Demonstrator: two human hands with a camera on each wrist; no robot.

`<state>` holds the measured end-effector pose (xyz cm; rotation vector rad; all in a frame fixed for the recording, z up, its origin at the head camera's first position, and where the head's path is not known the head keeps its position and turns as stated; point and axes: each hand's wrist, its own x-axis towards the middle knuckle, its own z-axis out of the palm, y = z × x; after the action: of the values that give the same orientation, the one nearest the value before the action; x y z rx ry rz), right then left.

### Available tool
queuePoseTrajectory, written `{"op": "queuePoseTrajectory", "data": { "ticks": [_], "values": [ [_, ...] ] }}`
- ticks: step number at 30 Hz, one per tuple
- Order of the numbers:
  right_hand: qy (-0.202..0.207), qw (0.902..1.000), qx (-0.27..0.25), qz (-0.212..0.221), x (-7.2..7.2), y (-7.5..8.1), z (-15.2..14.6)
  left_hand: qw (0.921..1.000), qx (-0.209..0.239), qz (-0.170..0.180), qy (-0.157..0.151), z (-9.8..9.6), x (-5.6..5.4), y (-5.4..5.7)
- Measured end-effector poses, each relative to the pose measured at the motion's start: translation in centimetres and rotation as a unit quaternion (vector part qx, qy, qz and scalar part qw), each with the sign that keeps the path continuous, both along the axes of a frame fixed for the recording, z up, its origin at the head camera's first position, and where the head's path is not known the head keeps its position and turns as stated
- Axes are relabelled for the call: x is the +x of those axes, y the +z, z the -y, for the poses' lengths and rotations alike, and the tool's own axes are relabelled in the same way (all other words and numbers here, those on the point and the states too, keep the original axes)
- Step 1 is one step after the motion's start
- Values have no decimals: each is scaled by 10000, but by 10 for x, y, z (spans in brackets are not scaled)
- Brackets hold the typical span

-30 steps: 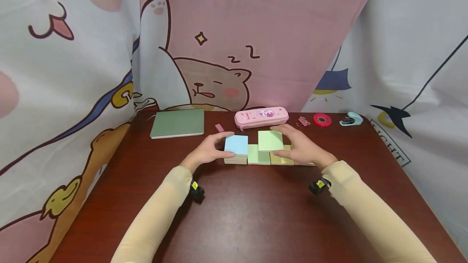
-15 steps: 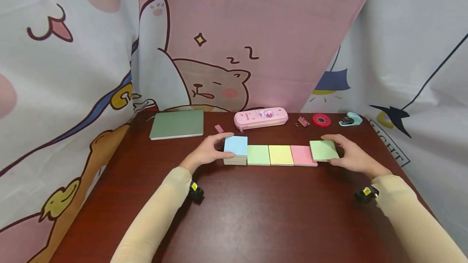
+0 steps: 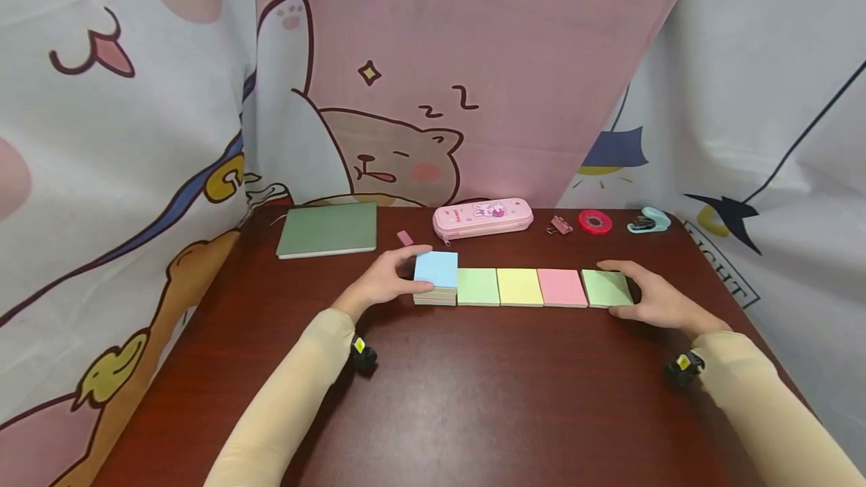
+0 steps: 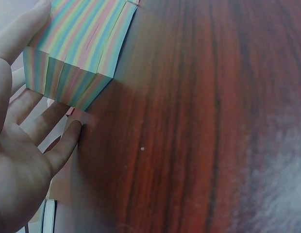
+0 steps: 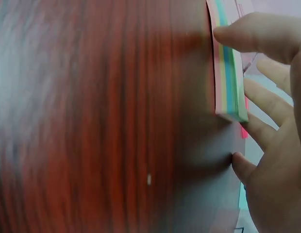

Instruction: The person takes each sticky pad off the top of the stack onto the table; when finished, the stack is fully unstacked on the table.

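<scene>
Between the thumb and fingers of the left hand (image 3: 375, 278), which is gripping it, a blue-topped stack (image 3: 436, 270) of sticky notes is standing on the desk (image 3: 473, 382). Right of that hand, a green pad (image 3: 478, 287), a yellow pad (image 3: 520, 287) and a pink pad (image 3: 563, 288) are lying in a row. Just past them, the right hand (image 3: 656, 299) is holding a second green pad (image 3: 607, 288) by opposite edges. Beyond both hands, a pencil case (image 3: 482, 218) is resting.

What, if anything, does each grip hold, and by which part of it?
Left grip: the blue-topped stack, by its near and far sides. Right grip: the rightmost green pad, by its near and far edges.
</scene>
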<state>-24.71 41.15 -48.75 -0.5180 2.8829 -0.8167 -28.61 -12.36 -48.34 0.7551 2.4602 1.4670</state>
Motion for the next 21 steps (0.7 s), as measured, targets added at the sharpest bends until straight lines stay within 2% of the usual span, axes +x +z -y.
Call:
{"op": "queuePoseTrajectory", "data": {
  "ticks": [21],
  "values": [
    [20, 9999, 0, 135, -5, -1, 9, 9999, 79, 93, -7, 1, 0, -1]
  ]
}}
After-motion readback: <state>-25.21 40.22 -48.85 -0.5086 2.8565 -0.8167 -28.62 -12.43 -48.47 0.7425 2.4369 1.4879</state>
